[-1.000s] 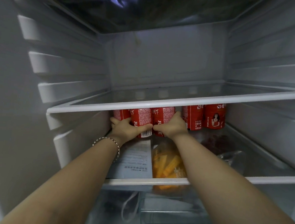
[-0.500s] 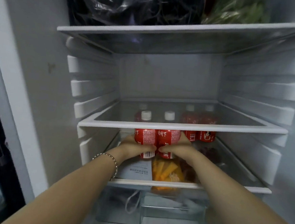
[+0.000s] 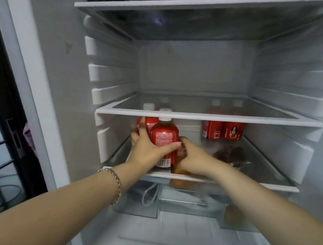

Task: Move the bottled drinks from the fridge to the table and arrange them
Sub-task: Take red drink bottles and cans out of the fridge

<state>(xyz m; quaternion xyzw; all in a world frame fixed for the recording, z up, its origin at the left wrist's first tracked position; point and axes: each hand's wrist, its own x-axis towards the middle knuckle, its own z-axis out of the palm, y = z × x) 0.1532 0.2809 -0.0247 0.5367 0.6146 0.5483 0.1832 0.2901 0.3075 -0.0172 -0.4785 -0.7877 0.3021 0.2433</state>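
Left arm: bare forearm reaching up from the lower left into the open white fridge [image 3: 190, 66], with a thin metal bracelet [image 3: 116, 184] on the wrist.
Right arm: bare forearm reaching in from the lower right, wrist over the white front rim of the lower glass shelf [image 3: 248, 184].
Left hand [image 3: 151, 148]: grasps the red-labelled plastic bottle with a white cap [image 3: 164, 136], thumb across its label, fingers spread behind and to its left.
Right hand [image 3: 194, 159]: blurred, with fingers curled against that bottle's lower right side; whether they clasp it cannot be told.
Held bottle: near the shelf's front left corner, long axis upright, cap up, barcode facing the viewer.
Second red-labelled bottle [image 3: 149, 124]: upright, just behind and left, touched by the left fingers.
Rear right of shelf: a third red bottle [image 3: 212, 129] and a fourth red bottle [image 3: 233, 131], upright, side by side.
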